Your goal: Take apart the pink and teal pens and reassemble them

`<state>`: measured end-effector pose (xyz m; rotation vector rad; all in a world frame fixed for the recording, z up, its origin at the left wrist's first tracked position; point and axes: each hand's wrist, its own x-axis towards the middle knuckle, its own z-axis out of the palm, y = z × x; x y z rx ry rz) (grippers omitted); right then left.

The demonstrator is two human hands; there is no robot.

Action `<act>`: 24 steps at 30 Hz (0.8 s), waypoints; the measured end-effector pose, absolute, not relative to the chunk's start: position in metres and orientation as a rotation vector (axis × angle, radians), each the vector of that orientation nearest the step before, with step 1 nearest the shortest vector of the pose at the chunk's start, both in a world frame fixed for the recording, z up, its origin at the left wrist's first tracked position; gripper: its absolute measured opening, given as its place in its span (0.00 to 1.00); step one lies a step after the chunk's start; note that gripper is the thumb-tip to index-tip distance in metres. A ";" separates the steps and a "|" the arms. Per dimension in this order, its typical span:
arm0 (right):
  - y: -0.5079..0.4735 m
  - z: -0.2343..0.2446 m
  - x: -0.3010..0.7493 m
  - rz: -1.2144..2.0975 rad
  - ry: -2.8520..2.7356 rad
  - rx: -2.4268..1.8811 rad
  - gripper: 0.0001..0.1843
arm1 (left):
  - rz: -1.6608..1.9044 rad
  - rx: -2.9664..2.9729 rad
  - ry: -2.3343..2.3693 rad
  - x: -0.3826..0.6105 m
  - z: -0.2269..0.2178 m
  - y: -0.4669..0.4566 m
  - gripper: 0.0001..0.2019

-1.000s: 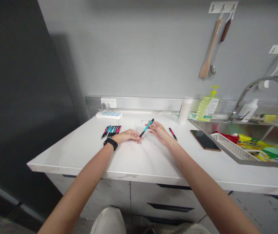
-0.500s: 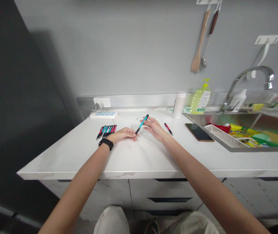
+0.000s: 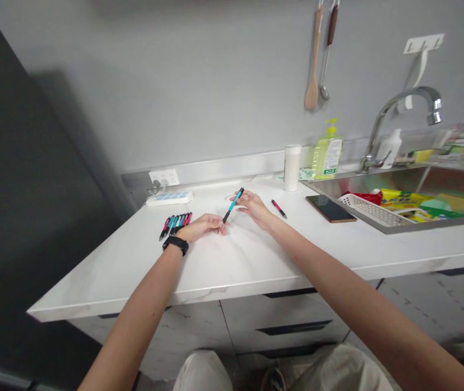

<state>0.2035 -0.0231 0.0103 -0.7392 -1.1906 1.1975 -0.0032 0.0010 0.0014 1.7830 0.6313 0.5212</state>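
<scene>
A blue pen with black ends is held slantwise just above the counter, its upper end leaning right. My left hand, a black band on its wrist, pinches the pen's lower black end. Around the upper part of the same pen are the fingertips of my right hand, thumb and forefinger against it and the other fingers loosely curled. A row of several red and blue pens lies left of my left hand, partly hidden by it. One red pen lies alone to the right of my right hand.
On the white counter are a power strip, a white cylinder, a yellow-green soap bottle and a phone. At right, the sink holds a white basket and colourful packets. A faucet arches over it.
The view has tilted and shifted, so the counter slants more and the wall items appear further left. Both hands keep nearly the same grip on the blue pen.
</scene>
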 end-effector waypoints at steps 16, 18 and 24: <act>-0.025 0.008 0.202 1.228 -1.257 -0.745 0.13 | 0.543 1.782 0.607 -0.005 -0.005 0.005 0.15; -0.023 0.007 0.202 1.210 -1.265 -0.751 0.13 | 0.542 1.786 0.620 -0.004 -0.003 0.002 0.15; -0.019 0.006 0.203 1.174 -1.169 -0.819 0.13 | 0.552 1.793 0.662 -0.001 0.002 -0.006 0.14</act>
